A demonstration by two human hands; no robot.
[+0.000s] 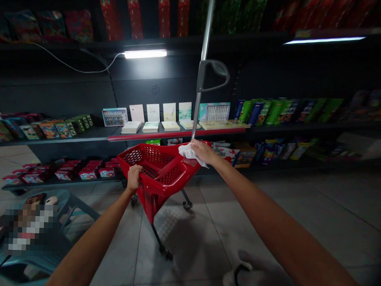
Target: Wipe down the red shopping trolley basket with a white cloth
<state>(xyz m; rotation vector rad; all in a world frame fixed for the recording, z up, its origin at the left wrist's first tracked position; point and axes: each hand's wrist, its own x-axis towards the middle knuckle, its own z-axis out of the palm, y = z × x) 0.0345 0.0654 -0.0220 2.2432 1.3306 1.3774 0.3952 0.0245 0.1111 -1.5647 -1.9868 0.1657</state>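
Observation:
In the middle of the head view stands a red plastic shopping cart with perforated basket walls and dark legs on casters. My left hand is closed over the near left rim of the basket. A crumpled white cloth lies against the cart's far right rim, with my right hand closed on it and pressing it there. Just behind that hand rises a metal pole with a grey loop-shaped handle; its lower end is hidden behind the cart and hand.
Behind the cart, dark shelves carry books, snack packs and boxes. A lit tube lamp hangs under the upper shelf. A blue-grey plastic stool holding several items is at lower left. Grey tiles cover the floor.

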